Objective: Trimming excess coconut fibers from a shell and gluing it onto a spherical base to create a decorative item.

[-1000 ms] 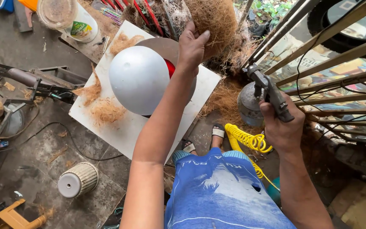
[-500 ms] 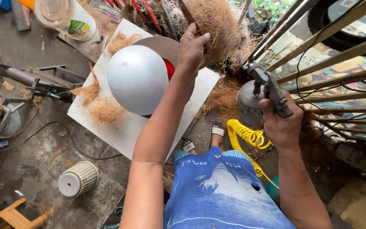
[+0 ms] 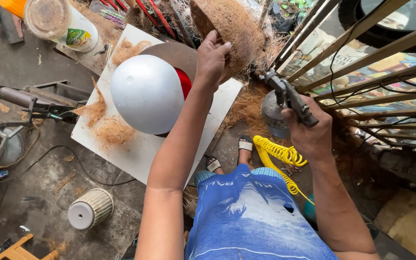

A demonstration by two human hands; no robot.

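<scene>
Gripping a clump of brown coconut fibre (image 3: 232, 29), the left hand (image 3: 211, 60) now holds it lower and closer to the spray gun (image 3: 289, 98), around whose handle the right hand (image 3: 309, 132) stays clenched. Nozzle and fibre stand nearer together; the white dome (image 3: 145, 94) sits untouched on its board (image 3: 140, 149).

Cut off by the top edge: coconut husk (image 3: 232, 29) gripped in the left hand (image 3: 211, 58); half hidden behind the white dome (image 3: 145, 94): a red object (image 3: 185, 82) on the surface (image 3: 136, 149).
</scene>
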